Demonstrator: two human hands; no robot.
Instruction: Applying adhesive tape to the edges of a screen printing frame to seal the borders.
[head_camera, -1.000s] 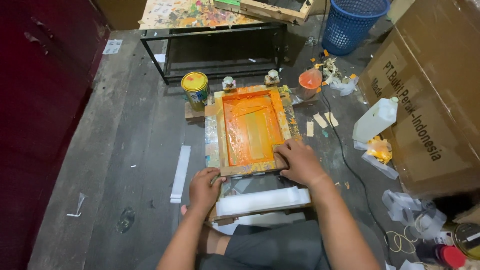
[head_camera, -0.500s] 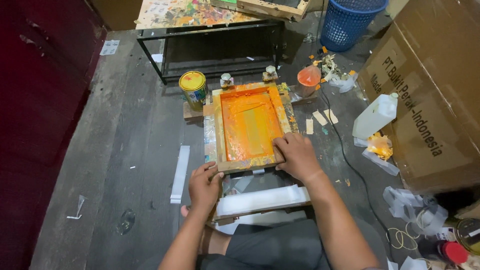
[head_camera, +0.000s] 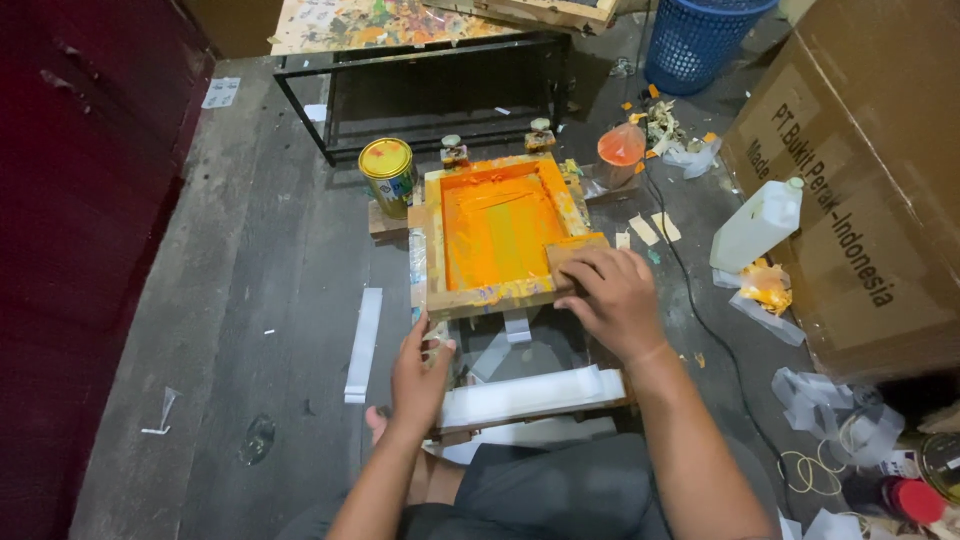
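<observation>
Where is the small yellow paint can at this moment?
In the head view, the yellow paint can stands on the floor at the upper left corner of the orange screen frame, in front of the black metal rack.

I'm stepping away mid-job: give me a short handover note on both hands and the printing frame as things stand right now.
Left hand: open, resting at the near left corner of the wooden screen frame, beside the white strip on the board below.
Right hand: closed on a wooden squeegee at the frame's near right corner.
Frame: lies flat on the floor, its mesh coated in orange ink.
Nearby: yellow-lidded tin to the frame's far left, orange-covered cup to its far right, white bottle at right.
Done: ink is spread over the mesh.
Left: cannot tell whether the print under it is finished.
</observation>
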